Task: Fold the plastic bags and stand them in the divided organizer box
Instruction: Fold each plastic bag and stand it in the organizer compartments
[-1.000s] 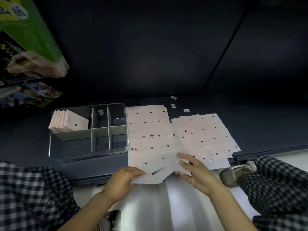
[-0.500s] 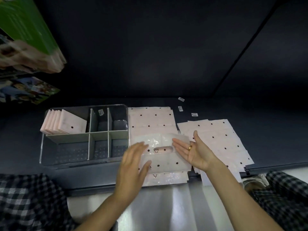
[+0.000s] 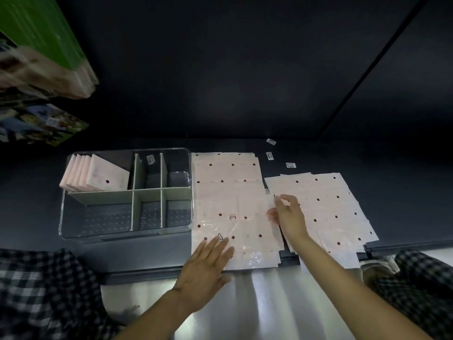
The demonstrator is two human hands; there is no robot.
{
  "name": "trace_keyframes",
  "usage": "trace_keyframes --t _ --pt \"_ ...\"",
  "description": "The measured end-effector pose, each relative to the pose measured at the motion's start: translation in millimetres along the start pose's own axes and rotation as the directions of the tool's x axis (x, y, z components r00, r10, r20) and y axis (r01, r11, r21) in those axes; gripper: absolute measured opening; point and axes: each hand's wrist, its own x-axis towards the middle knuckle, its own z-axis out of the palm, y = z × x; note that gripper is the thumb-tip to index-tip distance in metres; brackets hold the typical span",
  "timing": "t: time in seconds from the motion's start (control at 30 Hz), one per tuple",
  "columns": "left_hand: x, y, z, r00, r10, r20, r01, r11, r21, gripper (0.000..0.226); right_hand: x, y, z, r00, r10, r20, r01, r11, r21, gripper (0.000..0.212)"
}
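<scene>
Bags still to fold make up most of the work: a loose pile (image 3: 323, 207) on the right and one flat bag (image 3: 228, 192) beside the organizer box (image 3: 188, 153). Only one compartment holds folded bags (image 3: 95, 176). The left hand (image 3: 206, 268) presses the flat bag with straight fingers. The right hand (image 3: 289, 217) pinches its edge.
</scene>
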Motion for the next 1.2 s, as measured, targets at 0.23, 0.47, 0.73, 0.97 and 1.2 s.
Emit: trace_keyframes --t 0.23,0.47,0.73,0.97,1.2 --pt "2 1 -11 0.992 -0.006 0.124 0.001 0.999 0.04 0.074 -68 64 11 0.502 -0.444 0.742 0.802 -0.084 -0.592 0.056" --pt "-27 -36 -3 0.965 -0.039 0.258 0.029 0.999 0.042 0.067 -62 69 -62 0.63 -0.278 0.725 0.708 -0.18 -0.683 0.067" --pt "-38 -48 -17 0.985 -0.036 0.168 0.03 0.999 0.042 0.064 -63 50 -45 0.549 -0.541 0.638 0.741 -0.039 -0.671 0.031" --pt "-29 -42 -9 0.98 -0.068 0.188 0.086 0.992 -0.089 0.059 -53 47 -8 0.57 -0.495 0.656 0.78 0.072 -0.622 0.021" --pt "-25 -42 -7 0.988 -0.122 0.098 0.14 0.97 -0.199 0.053 -49 41 -10 0.565 -0.428 0.705 0.739 -0.117 -0.664 0.04"
